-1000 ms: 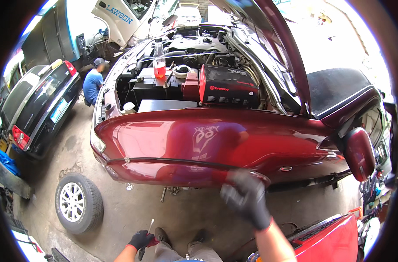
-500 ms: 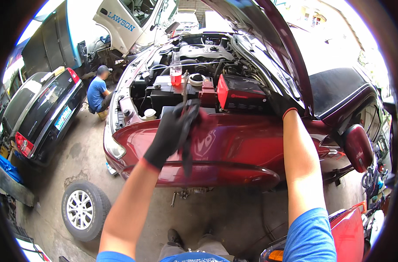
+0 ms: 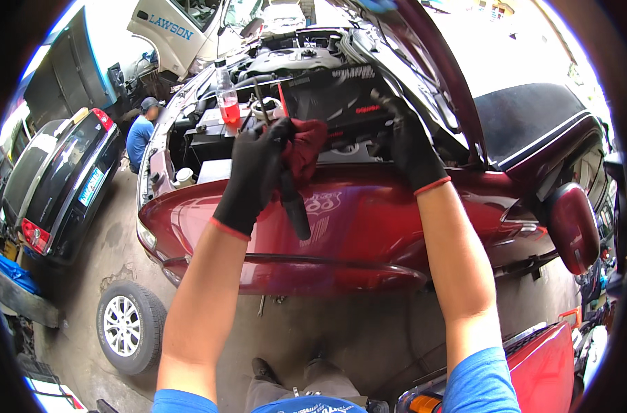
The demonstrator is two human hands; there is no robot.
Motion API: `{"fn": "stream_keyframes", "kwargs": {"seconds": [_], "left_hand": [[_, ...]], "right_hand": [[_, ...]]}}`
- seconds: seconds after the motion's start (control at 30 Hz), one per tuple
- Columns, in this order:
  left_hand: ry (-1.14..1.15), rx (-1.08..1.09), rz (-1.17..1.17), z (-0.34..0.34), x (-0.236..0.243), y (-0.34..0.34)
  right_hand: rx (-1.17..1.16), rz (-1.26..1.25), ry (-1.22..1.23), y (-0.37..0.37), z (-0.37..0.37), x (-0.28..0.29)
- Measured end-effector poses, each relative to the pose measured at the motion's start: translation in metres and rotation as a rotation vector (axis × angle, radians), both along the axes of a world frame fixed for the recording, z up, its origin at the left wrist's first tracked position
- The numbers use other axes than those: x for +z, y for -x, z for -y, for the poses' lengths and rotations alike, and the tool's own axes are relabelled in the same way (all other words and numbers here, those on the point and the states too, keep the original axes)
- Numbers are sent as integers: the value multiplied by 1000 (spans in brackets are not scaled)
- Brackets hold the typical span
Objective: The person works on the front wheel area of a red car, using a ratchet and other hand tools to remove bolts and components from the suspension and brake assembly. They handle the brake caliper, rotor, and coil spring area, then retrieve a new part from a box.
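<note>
My left hand [image 3: 255, 158], in a black glove with a red cuff, is closed around a dark red rag [image 3: 306, 148]. A slim metal shaft [image 3: 259, 100] rises above its fingers. Below the hand hangs a black handle [image 3: 296, 215]; whether both belong to one tool I cannot tell. My right hand [image 3: 416, 148], gloved alike, grips the right side of a black and red cardboard box [image 3: 334, 103]. The box is tilted over the engine bay, its left end near the rag. Behind the left hand stands a clear bottle of red liquid [image 3: 228, 103], on the car battery [image 3: 206, 131].
The dark red fender [image 3: 354, 213] lies between me and the engine [image 3: 293, 60]. A raised hood [image 3: 444, 76] leans at the right, near a side mirror [image 3: 571, 227]. A loose wheel [image 3: 127, 327] lies on the floor. A person in blue [image 3: 140, 134] crouches beyond the car's front.
My right hand has come left and up, lifting and turning the box. The left hand has shifted slightly left with the rag, and the view has moved right.
</note>
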State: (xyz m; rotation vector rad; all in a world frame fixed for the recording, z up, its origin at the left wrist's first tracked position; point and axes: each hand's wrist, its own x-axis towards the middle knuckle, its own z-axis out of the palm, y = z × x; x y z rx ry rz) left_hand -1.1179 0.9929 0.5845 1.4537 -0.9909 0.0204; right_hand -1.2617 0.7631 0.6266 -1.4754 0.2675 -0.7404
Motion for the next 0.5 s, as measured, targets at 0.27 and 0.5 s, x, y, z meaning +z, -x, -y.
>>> {"fn": "stream_keyframes", "kwargs": {"seconds": [0.27,0.5], "left_hand": [[-134,214,793,-137,4,104],[-613,-441,-495,-228,-118,209]], "right_hand": [[126,708,-316,113,-72,-49],[-412,486,-814,316,-215,-236]]}}
